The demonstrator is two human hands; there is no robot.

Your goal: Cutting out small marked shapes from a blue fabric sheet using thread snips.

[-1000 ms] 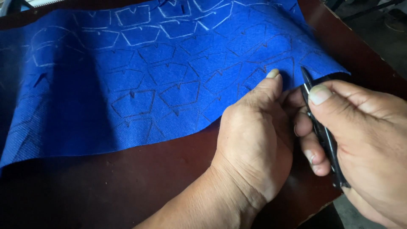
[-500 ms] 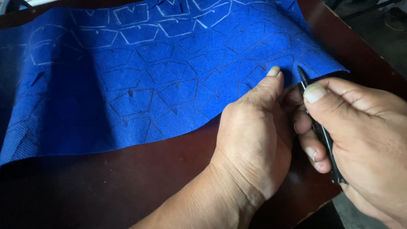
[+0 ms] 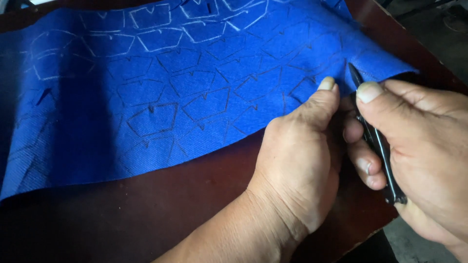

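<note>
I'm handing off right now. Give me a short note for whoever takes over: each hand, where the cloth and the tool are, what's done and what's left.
Left hand: pressed flat on the near right edge of the blue cloth, thumb pinning it.
Right hand: closed around a slim black cutting tool, tip at the cloth edge beside the left thumb.
Cloth lies spread on the dark brown table, covered in drawn outlines, white at the far side, dark nearer.
Done: shapes marked.
Left: no shape looks cut out yet; whether the tip has entered the cloth cannot be told.
</note>
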